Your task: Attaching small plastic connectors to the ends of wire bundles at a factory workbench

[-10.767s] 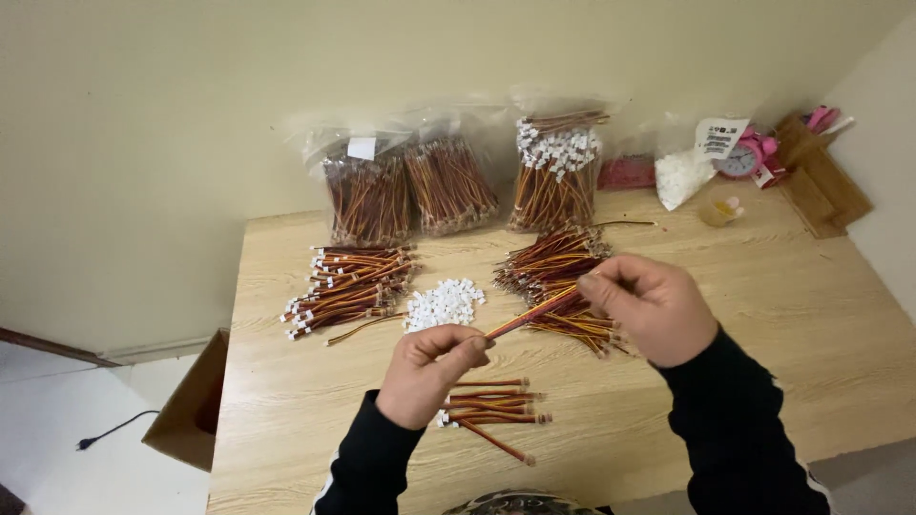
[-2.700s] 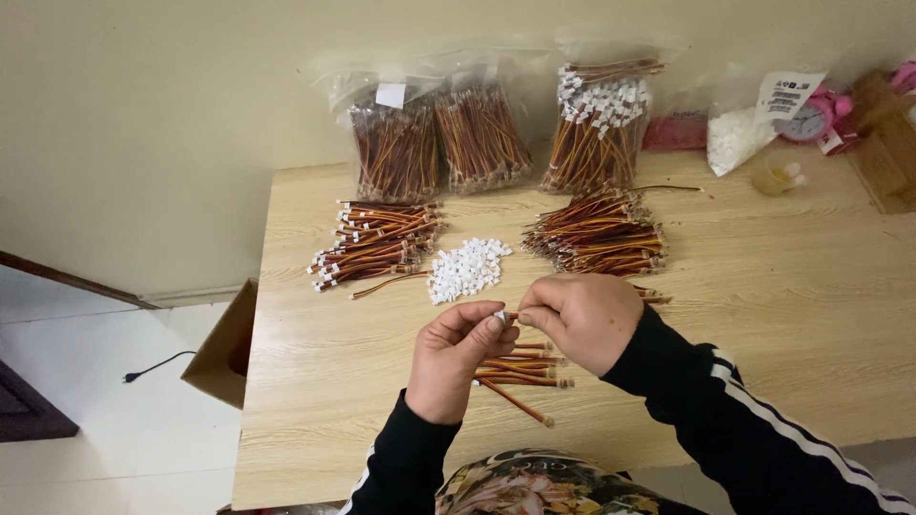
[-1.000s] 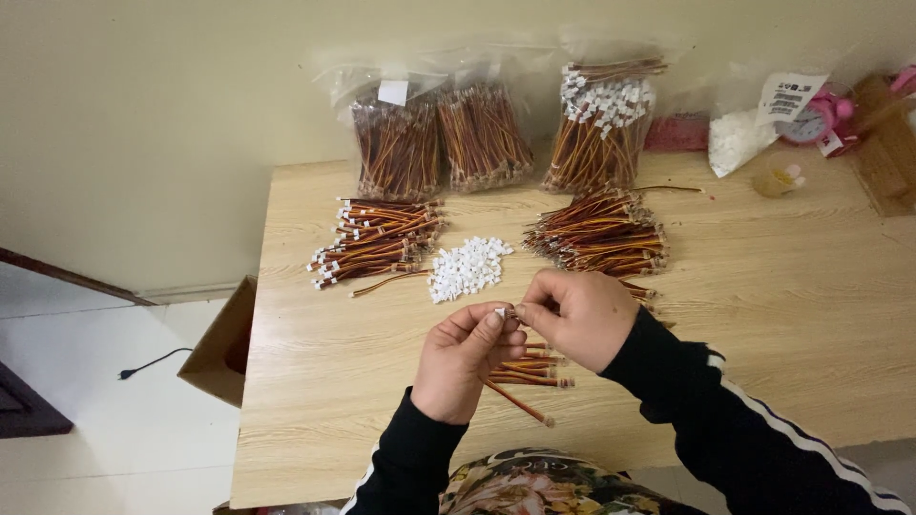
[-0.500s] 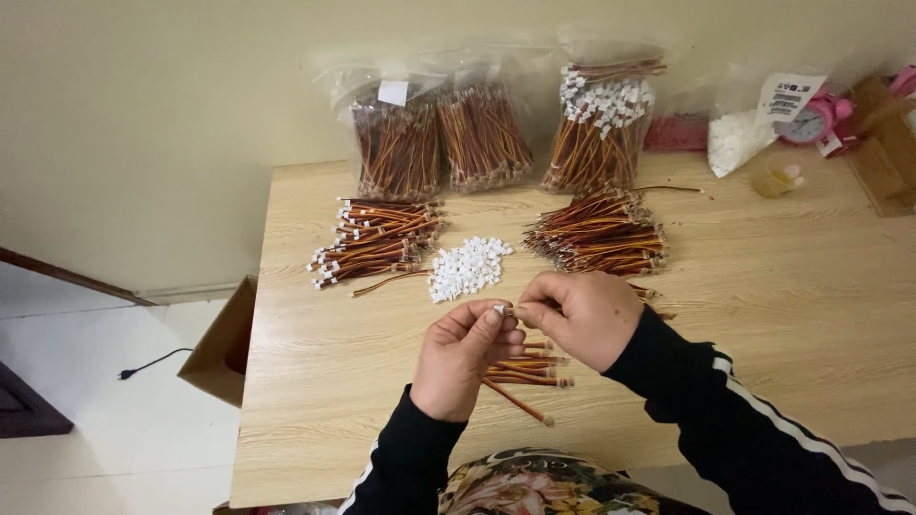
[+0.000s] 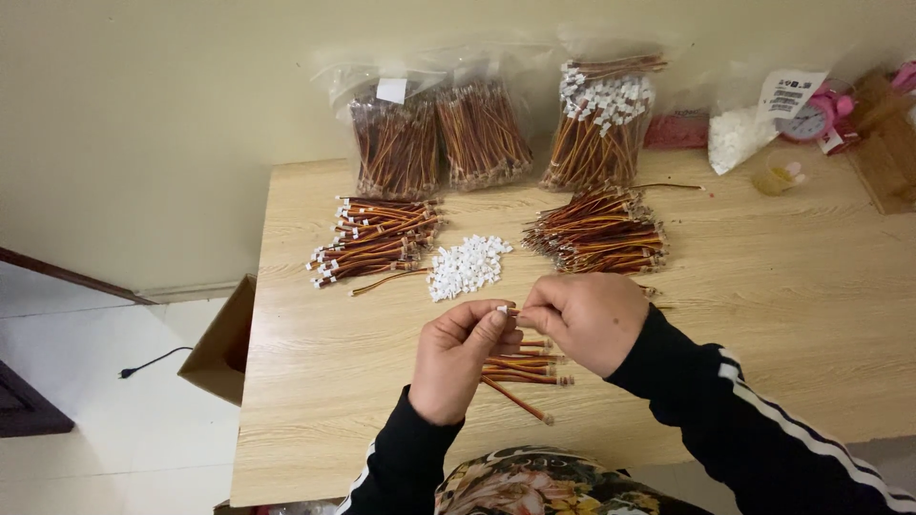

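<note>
My left hand [image 5: 460,358] pinches a small white plastic connector [image 5: 502,310] at its fingertips. My right hand [image 5: 587,319] meets it, fingers closed on the end of a thin orange-brown wire, most of which the hand hides. Both hands hover above a small bunch of the same wires [image 5: 520,372] lying on the wooden table [image 5: 315,401]. Just beyond the hands lies a heap of white connectors [image 5: 466,267]. A pile of wires with white ends [image 5: 372,240] lies to its left, and a pile of bare-ended wires [image 5: 596,234] to its right.
Three clear bags of wires [image 5: 477,133] lean on the wall at the table's back. At the far right are a bag of white parts [image 5: 735,138], a pink alarm clock [image 5: 816,114] and a brown box [image 5: 887,143]. A cardboard box [image 5: 221,343] sits on the floor left.
Over the last second the hands have stayed pressed together over the small bunch, with only slight finger shifts. Earlier, my right hand held a wire raised higher, apart from the left.
</note>
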